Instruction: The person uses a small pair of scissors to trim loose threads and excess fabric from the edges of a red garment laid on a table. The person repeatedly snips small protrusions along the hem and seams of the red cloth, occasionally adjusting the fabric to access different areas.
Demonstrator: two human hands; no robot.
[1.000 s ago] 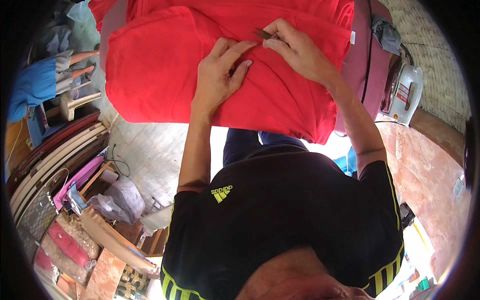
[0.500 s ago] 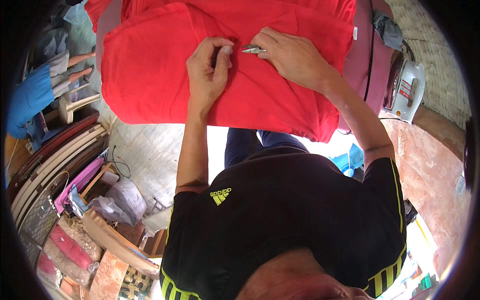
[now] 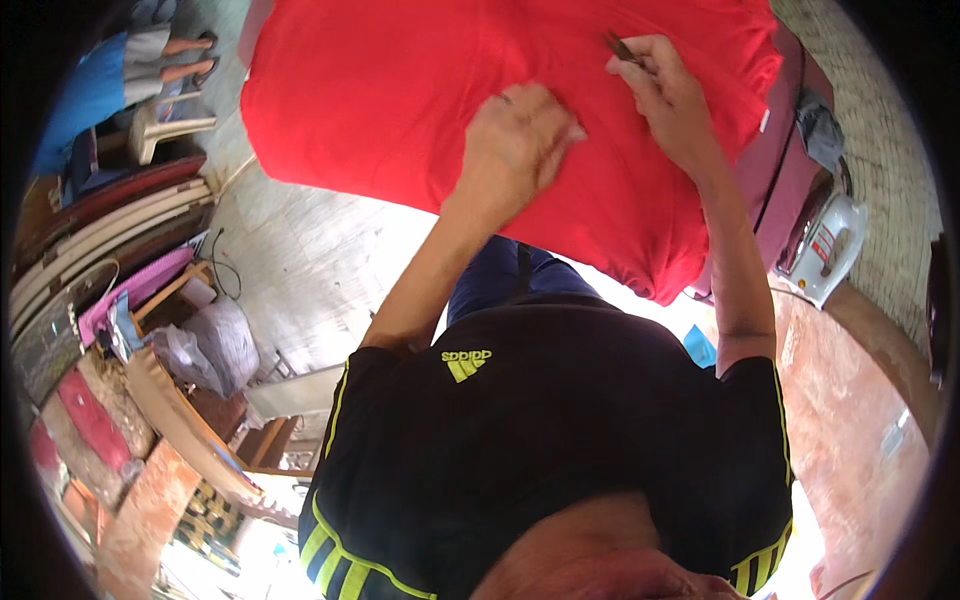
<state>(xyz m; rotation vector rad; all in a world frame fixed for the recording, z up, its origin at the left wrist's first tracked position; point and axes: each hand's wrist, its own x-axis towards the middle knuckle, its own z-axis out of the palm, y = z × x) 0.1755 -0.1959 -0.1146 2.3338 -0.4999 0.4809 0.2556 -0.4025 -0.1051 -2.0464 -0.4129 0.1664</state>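
A bright red piece of cloth point(image 3: 370, 110), which looks like a garment, is spread over the padded table in front of me. My left hand point(image 3: 515, 140) is over its middle, slightly blurred, with fingers curled in and thumb pointing right; anything pinched there is hidden. To the right and farther up, my right hand point(image 3: 672, 100) grips a small pair of thread snips point(image 3: 620, 47), whose dark tips point up and left. The snips are just above the cloth.
The table's dull pink cover point(image 3: 775, 180) shows at the right, with a dark cord along it and a grey rag point(image 3: 820, 130). A white iron point(image 3: 835, 245) stands beyond. At far left a person in blue point(image 3: 85, 105) is by a plastic chair point(image 3: 165, 125).
My left hand has moved right and turned across the cloth. My right hand has moved right and up with the snips. The cloth has shifted, its left side now higher in view.
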